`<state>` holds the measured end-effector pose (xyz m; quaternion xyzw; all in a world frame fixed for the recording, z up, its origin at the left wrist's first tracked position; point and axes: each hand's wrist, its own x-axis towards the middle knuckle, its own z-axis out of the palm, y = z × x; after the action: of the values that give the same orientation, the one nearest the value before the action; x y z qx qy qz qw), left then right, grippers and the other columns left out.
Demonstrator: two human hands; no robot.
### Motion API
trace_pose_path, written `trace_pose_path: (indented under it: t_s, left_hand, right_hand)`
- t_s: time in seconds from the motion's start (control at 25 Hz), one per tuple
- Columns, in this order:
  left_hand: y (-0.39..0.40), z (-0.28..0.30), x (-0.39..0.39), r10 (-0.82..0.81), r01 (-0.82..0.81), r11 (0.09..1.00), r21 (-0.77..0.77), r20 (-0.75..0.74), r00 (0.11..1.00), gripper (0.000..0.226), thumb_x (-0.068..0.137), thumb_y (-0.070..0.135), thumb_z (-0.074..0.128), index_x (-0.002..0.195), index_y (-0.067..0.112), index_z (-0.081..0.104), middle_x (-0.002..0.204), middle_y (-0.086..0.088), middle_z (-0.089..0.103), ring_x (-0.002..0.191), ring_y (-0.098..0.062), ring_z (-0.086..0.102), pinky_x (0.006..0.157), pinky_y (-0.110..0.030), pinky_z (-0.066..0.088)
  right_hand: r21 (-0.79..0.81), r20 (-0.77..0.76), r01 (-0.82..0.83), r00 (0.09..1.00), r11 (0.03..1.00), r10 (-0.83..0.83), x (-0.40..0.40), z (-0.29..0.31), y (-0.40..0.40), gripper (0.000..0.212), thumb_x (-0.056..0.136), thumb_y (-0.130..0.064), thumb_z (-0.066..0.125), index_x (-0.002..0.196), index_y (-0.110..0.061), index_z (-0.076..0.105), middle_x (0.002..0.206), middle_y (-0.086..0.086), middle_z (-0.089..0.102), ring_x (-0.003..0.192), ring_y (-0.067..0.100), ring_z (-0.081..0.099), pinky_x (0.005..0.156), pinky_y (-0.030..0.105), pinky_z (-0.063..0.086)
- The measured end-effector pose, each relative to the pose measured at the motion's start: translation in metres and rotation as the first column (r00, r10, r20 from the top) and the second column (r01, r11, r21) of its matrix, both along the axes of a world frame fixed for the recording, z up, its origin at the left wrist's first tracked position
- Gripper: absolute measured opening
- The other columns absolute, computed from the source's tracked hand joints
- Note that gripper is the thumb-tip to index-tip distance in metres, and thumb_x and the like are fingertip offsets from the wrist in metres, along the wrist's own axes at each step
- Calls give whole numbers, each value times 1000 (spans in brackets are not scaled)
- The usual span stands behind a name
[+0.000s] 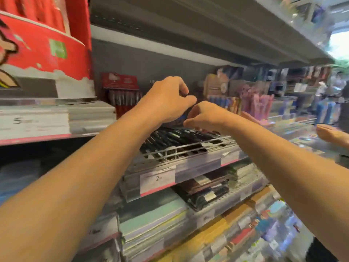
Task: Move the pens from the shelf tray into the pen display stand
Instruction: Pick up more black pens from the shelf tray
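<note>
Hands meet over the middle shelf in the head view, which is blurred throughout. The left hand [168,100] reaches in from the lower left, its fingers curled down and the thumb tucked close under them; whether anything is pinched there I cannot tell. The right hand [204,115] comes from the lower right, just beside the left and nearly touching it, fingers bent downward toward the tray; its fingertips are hidden behind the knuckles, so its grip cannot be told either. Below both hands lies the tray [181,148], a wire-fronted rack on the shelf edge, with dark pens [175,138] lying across it in a loose row, slanting back and left. Behind the left hand a red stand [121,91] holds upright pens against the grey back wall. Price labels [157,179] sit on the shelf rail under the tray, one showing a 2. A red box [43,48] stands on the upper left shelf. To the right, pink and blue packs [258,105] crowd the same shelf. Stacked notebooks [153,222] fill the lower shelves. Another person's hand [332,134] shows at the far right edge.
</note>
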<state>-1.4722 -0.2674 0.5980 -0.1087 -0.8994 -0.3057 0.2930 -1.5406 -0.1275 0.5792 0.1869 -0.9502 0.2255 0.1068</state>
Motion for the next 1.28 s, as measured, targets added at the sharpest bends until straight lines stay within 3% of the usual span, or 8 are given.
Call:
trace_pose_path:
  t_s: [0.16, 0.36, 0.44, 0.52, 0.64, 0.92, 1.16, 1.28]
  left_hand:
    - [11, -5, -34, 222, -217, 975, -48, 119, 968, 20, 93, 40, 65, 105, 25, 63, 108, 3, 65, 101, -19, 61, 80, -30, 46]
    - [9, -37, -75, 446, -451, 890, -60, 313, 839, 23, 93, 36, 66, 101, 15, 63, 112, -7, 68, 111, -31, 63, 100, -43, 48]
    - [7, -47, -85, 491, -507, 860, -49, 349, 798, 33, 95, 35, 64, 111, 6, 66, 116, -12, 69, 112, -34, 62, 100, -43, 49]
    - [5, -56, -92, 461, -509, 860, 26, 386, 799, 35, 96, 33, 64, 109, 1, 65, 105, -14, 70, 100, -35, 65, 86, -40, 55]
    - [2, -66, -96, 387, -475, 872, 120, 426, 818, 30, 98, 28, 62, 97, -2, 66, 78, -12, 57, 76, -28, 53, 69, -35, 44]
    - [5, -69, -92, 335, -425, 887, 179, 383, 861, 27, 98, 26, 62, 84, 5, 70, 81, -13, 62, 76, -24, 57, 88, -40, 54]
    - [6, -69, -86, 334, -416, 891, 181, 359, 871, 25, 98, 24, 60, 94, 3, 72, 92, -19, 72, 91, -31, 69, 94, -43, 54]
    - [8, -71, -86, 338, -416, 891, 181, 345, 876, 22, 98, 25, 60, 93, 7, 72, 103, -21, 74, 98, -34, 70, 94, -43, 54]
  right_hand:
    - [77, 174, -143, 976, 987, 128, -62, -5, -6, 27, 90, -33, 72, 95, -9, 59, 75, 2, 54, 63, 15, 53, 51, 24, 46]
    - [239, 338, -270, 924, 933, 181, -100, -12, -16, 65, 83, -55, 74, 125, -11, 54, 98, 7, 59, 91, 26, 62, 79, 40, 59]
    - [261, 399, -296, 900, 919, 176, -104, -14, -19, 78, 80, -56, 76, 138, -13, 46, 119, 10, 57, 106, 30, 60, 87, 46, 59]
    - [261, 440, -307, 882, 915, 171, -104, -13, -20, 88, 80, -51, 79, 149, -16, 36, 139, 14, 49, 115, 33, 58, 89, 49, 58]
    - [267, 463, -299, 873, 916, 150, -108, -12, -18, 88, 83, -40, 79, 153, -16, 31, 147, 18, 45, 115, 36, 58, 83, 50, 60]
    - [248, 486, -248, 868, 936, 102, -119, -19, -23, 63, 85, -36, 76, 135, -11, 48, 123, 18, 57, 96, 31, 64, 59, 38, 60]
    - [331, 428, -249, 899, 910, 91, -117, -25, -29, 64, 92, -36, 67, 146, -12, 42, 144, 17, 47, 123, 38, 54, 86, 42, 51]
    - [288, 404, -258, 906, 922, 127, -116, -26, -26, 68, 94, -36, 66, 151, -12, 37, 153, 15, 38, 132, 37, 47, 86, 41, 46]
